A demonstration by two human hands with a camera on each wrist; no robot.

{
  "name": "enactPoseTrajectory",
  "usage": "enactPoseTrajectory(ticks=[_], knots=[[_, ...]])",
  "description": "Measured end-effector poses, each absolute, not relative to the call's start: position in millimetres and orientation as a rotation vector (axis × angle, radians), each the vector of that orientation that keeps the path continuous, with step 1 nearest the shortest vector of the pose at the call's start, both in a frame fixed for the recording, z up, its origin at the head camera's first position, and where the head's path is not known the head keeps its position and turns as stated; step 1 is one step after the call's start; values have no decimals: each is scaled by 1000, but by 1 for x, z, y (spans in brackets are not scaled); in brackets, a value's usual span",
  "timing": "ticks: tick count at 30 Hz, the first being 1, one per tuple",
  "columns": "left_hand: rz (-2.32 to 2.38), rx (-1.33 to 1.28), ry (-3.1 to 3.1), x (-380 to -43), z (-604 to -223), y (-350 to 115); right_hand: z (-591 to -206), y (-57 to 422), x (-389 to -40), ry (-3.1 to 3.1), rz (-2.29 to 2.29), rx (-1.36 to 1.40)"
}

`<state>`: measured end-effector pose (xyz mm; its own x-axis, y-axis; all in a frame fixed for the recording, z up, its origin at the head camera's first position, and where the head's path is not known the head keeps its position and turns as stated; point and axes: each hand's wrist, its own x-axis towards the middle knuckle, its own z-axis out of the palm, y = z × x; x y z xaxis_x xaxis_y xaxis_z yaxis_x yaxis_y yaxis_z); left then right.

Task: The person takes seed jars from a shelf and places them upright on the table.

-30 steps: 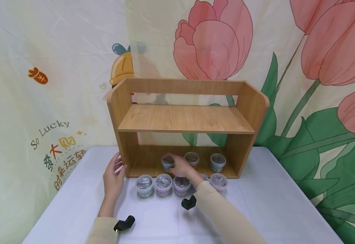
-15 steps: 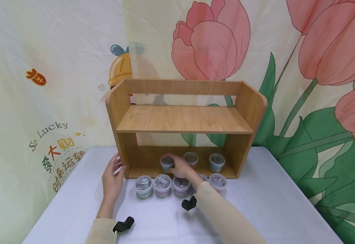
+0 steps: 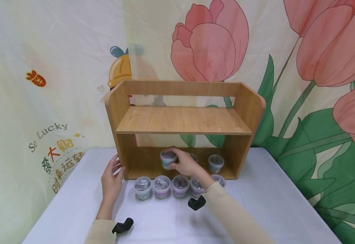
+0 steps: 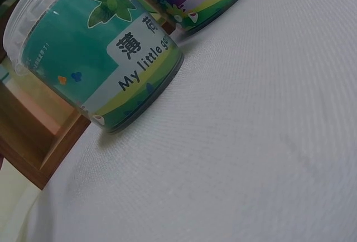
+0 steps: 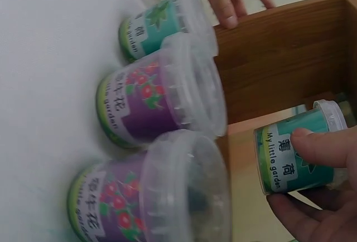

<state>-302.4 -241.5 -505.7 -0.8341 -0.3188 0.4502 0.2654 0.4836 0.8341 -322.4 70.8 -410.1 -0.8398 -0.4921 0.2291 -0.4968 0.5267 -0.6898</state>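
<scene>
My right hand (image 3: 186, 163) grips a small lidded plastic tub (image 3: 167, 162) with a teal label, held off the board inside the lower compartment of a wooden shelf (image 3: 183, 120). In the right wrist view this tub (image 5: 293, 155) reads "My little garden", and thumb and fingers pinch its sides. Against the shelf's left side panel, my left hand (image 3: 111, 179) rests its fingertips, holding nothing. Two more tubs stand in the compartment: one partly hidden behind my right hand, another tub (image 3: 216, 164) to the right.
Several lidded tubs line the white tablecloth in front of the shelf: a teal one (image 3: 143, 188) at left, then purple ones (image 3: 161, 187). The rightmost are partly covered by my right arm. A patterned cloth (image 3: 74, 67) hangs behind.
My right hand has raised the teal tub off the shelf's lower board. My left hand stays at the side panel.
</scene>
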Motion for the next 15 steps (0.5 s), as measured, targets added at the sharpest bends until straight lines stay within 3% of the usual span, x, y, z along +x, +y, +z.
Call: enactPoseTrajectory(ticks=[15], knots=[[-1364,46,-2173,-303,-506,-242,-372,127,-294,-2708,1338,875]])
